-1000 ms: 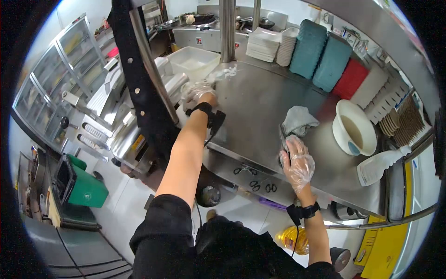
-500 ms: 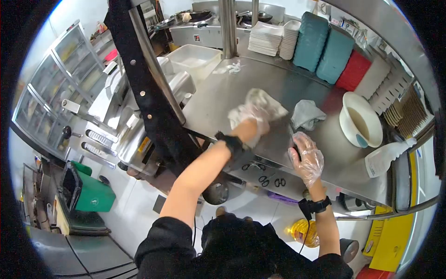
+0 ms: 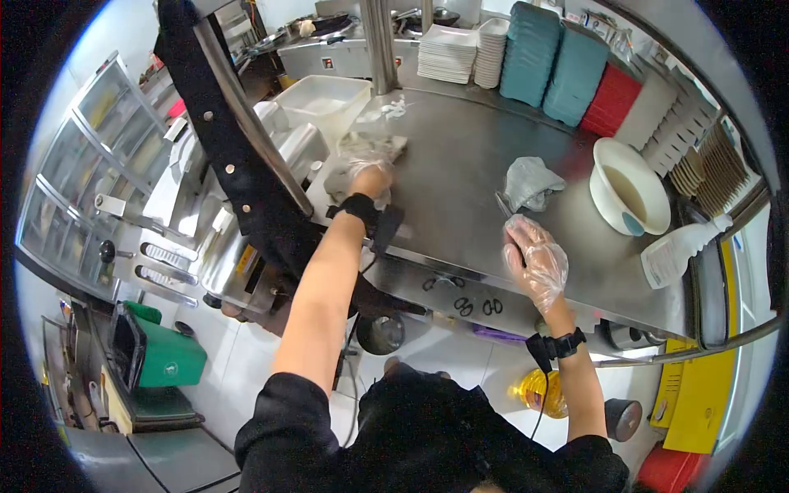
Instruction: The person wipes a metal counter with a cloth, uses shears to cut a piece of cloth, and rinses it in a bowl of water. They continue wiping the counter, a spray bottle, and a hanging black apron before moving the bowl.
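In the head view my left hand (image 3: 369,174), in a clear plastic glove, presses down on a whitish cloth (image 3: 385,146) on the left side of the steel table (image 3: 444,156). The cloth spreads out under and around the fingers. My right hand (image 3: 538,261), gloved too, rests by the front edge of the table with its thumb apart from the fingers. Just ahead of its fingertips lies a thin metallic piece (image 3: 501,203), beside a crumpled grey-white cloth (image 3: 532,182).
A white basin (image 3: 604,193) of cloudy water and a spray bottle (image 3: 670,259) stand at the right. White dishes (image 3: 446,53), teal trays (image 3: 526,53) and red ones (image 3: 611,100) line the back. A translucent tub (image 3: 325,99) sits at the back left, near white scraps (image 3: 394,108).
My left hand has swept the cloth leftward across the table, from the middle to the left side. The right hand stays at the front edge. The view has shifted slightly.
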The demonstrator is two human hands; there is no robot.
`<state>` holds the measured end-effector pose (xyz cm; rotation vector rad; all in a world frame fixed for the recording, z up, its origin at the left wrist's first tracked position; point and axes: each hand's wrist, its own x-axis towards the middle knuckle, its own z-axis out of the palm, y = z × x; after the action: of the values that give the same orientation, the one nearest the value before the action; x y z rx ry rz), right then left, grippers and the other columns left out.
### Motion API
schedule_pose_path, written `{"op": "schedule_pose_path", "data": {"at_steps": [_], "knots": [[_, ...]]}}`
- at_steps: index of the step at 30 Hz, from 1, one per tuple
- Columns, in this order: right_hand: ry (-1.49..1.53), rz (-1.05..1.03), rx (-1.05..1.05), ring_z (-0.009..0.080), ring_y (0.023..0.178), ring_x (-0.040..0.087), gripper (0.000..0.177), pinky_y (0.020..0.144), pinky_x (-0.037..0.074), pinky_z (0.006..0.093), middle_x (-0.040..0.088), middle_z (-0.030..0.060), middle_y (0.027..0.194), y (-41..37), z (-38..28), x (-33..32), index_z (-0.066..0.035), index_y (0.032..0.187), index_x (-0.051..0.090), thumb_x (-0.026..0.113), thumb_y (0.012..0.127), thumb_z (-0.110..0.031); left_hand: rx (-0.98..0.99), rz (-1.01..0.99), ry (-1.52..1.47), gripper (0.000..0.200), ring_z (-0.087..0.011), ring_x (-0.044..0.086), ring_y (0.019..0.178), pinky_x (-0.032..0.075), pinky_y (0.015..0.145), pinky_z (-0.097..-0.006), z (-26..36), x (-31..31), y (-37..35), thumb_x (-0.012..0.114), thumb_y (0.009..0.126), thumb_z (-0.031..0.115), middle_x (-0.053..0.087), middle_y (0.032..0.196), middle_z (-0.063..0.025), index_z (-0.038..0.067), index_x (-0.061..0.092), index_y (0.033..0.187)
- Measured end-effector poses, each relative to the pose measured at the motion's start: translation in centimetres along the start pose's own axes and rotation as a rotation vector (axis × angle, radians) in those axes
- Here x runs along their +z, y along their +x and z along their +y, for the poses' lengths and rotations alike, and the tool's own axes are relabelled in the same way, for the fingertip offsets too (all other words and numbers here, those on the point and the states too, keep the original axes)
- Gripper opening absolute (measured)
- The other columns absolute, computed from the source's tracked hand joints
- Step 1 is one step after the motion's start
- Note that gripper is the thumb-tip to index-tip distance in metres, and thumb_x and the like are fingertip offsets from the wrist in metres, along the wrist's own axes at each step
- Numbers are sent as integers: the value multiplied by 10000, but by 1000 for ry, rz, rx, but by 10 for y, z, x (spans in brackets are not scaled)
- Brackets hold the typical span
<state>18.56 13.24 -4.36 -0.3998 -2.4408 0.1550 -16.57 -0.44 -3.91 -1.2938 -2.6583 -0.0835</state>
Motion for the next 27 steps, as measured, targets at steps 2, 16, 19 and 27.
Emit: {"op": "schedule_pose_path", "data": {"at_steps": [2,16,19,27], "knots": [[-13,4,42,337,1090,647,291,922,539,425,673,111,1234,0,2,3,-114,1131,711,676,845,-156,106,-151,-14,513,-383,549,1276,415,1042,-564,30,-10,-1,497,932,301,557,1413,-180,147,520,1421],[-114,80,161,295,1107,652,229,934,523,405,696,92,1195,-13,21,0,-139,1075,732,595,893,-159,197,-61,-141,527,-354,423,1375,397,1061,-568,128,-51,-132,489,894,197,499,1461,-124,159,513,1419],[-102,91,166,288,1107,654,215,935,522,396,699,92,1189,-19,27,-3,-133,1070,733,606,896,-132,-37,-203,-10,563,-351,433,1372,381,1097,-538,84,-31,-137,494,913,224,454,1492,-149,154,440,1469],[-141,91,153,289,1058,671,231,897,534,386,703,81,1181,-19,24,-7,-154,1085,728,605,893,-118,-47,280,40,230,-376,630,984,483,879,-455,-16,7,-139,597,825,132,669,1025,-190,24,692,1004]]}}
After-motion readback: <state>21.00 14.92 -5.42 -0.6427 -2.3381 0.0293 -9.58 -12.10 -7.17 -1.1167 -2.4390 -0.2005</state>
